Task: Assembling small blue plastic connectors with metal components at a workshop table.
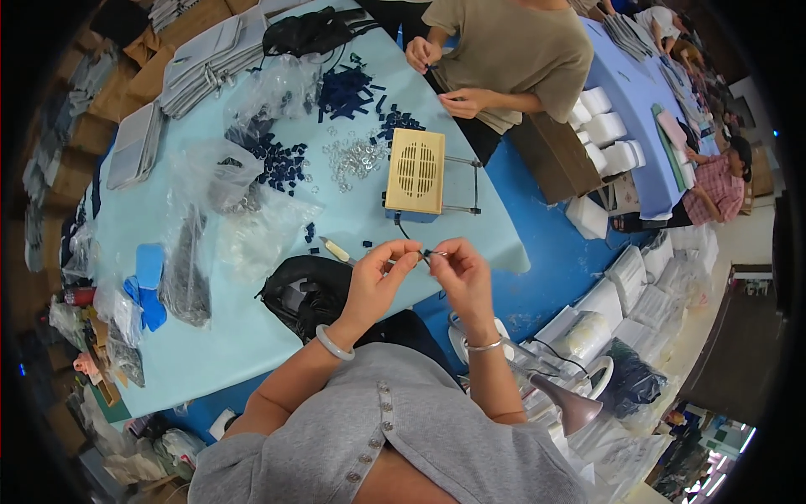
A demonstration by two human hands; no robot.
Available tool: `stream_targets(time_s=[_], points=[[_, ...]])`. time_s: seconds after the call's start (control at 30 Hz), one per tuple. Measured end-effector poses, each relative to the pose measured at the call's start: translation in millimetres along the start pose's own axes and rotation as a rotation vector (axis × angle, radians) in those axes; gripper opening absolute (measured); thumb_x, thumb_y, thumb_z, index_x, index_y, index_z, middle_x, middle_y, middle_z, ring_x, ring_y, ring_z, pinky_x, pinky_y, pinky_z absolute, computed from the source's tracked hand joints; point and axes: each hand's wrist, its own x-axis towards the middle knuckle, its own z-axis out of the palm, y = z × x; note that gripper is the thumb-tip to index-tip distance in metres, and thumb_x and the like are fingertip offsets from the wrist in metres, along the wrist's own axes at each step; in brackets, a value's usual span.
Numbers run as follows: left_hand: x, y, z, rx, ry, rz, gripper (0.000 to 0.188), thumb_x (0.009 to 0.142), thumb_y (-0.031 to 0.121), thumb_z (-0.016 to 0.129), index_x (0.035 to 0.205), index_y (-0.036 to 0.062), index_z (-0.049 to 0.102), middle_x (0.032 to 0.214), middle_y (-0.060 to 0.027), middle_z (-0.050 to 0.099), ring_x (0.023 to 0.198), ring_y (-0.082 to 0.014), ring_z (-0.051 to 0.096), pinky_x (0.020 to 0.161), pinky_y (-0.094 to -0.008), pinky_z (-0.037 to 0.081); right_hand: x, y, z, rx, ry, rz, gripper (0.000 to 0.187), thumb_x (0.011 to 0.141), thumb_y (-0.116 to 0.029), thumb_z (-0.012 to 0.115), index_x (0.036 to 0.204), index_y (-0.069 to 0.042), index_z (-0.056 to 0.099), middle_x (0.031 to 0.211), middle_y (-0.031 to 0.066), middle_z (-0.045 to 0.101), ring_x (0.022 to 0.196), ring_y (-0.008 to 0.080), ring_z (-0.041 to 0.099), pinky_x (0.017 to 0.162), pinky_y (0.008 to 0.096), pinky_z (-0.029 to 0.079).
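Note:
My left hand (378,277) and my right hand (464,281) meet above the near edge of the table, fingertips pinched close together. Between them is a small dark blue strip (427,255), with a shiny metal bit beside my right fingertips that looks like a ring. The left fingers pinch the strip's left side, though they partly hide it. Just beyond the hands stands a blue device with a slotted cream top (416,172). A utility knife (336,250) lies left of my left hand. Metal rings (354,158) and dark blue pieces (284,165) form loose piles farther off.
A black bag (306,294) sits by my left forearm. Clear plastic bags (185,260) and stacked grey cases (214,63) cover the table's left. Across it, another person's hands (462,102) work. A lamp (567,403) and white foam blocks (625,277) are at right.

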Motion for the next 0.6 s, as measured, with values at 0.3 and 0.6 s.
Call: stream_targets(time_s=[0.3,0.6], points=[[-16.3,-12.9,-18.7,-0.054,0.004,-0.166,0.02,0.089,0.01,0.053,0.105,-0.0012,0.059,0.088,-0.0066,0.063,0.082,-0.0097,0.059,0.072,-0.0207,0.045,95.4,34.0,-117.3,-0.757,0.241,-0.118,0.013,0.078,-0.011,0.064,0.077,0.001,0.059,0.062,0.0059,0.059,0.055,0.011,0.054,0.055,0.0242,0.044],[-33.5,-37.2,-31.9,-0.041,0.044,-0.231,0.017,0.089,0.009,0.052,0.1,-0.0019,0.061,0.084,-0.0059,0.063,0.079,-0.0102,0.06,0.071,-0.021,0.046,150.8,78.9,-140.2,-1.069,-0.001,-0.149,0.012,0.072,-0.011,0.064,0.076,-0.001,0.06,0.067,0.0126,0.062,0.059,0.0257,0.06,0.055,0.0323,0.046]])
